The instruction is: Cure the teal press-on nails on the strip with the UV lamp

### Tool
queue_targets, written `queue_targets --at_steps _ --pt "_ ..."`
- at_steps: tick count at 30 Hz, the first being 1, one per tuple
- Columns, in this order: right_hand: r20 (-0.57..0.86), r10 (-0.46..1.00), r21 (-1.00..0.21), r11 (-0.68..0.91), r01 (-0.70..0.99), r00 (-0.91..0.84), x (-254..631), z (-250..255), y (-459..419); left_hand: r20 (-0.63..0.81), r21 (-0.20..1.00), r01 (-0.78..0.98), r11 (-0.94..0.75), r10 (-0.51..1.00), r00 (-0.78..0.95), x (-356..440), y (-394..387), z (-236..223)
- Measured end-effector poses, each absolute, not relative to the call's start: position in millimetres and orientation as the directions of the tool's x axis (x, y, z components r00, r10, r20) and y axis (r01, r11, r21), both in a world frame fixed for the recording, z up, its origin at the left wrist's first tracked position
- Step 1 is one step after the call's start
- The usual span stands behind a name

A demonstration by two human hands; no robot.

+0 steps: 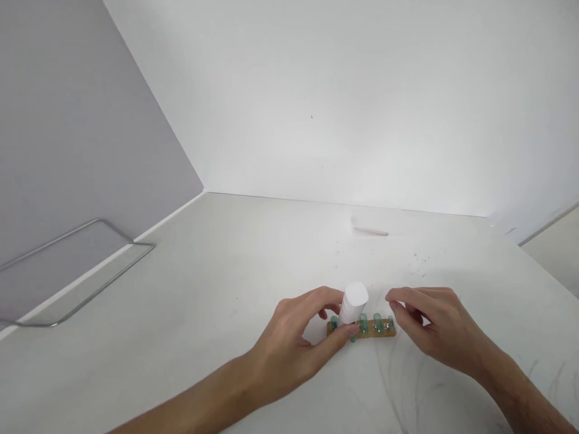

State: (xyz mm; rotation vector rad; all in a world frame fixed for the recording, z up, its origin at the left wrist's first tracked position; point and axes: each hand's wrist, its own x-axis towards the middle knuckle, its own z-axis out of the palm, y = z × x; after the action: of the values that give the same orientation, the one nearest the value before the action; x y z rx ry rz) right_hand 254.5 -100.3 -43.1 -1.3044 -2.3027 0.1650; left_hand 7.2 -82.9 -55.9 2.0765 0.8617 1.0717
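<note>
A small brown strip [371, 329] with green clips and shiny round parts lies on the white table [226, 271] in front of me. My left hand [296, 337] is closed round a white cylinder [353, 303] that stands upright at the strip's left end. My right hand [429, 325] hovers at the strip's right end with its fingers curled, the fingertips near or touching the strip; whether it grips the strip I cannot tell.
A thin pink stick [371, 230] lies farther back on the table beside a small white scrap. A glass sheet with a metal rim [76, 277] leans at the left wall. White walls close off the back.
</note>
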Motion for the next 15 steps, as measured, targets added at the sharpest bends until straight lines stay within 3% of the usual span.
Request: queue_targets --at_steps 15 --pt "0.346 0.836 -0.340 0.535 0.773 -0.426 256.0 -45.9 -98.3 0.451 0.760 0.264 -0.594 0.775 0.443 7.7 -84.6 -56.4"
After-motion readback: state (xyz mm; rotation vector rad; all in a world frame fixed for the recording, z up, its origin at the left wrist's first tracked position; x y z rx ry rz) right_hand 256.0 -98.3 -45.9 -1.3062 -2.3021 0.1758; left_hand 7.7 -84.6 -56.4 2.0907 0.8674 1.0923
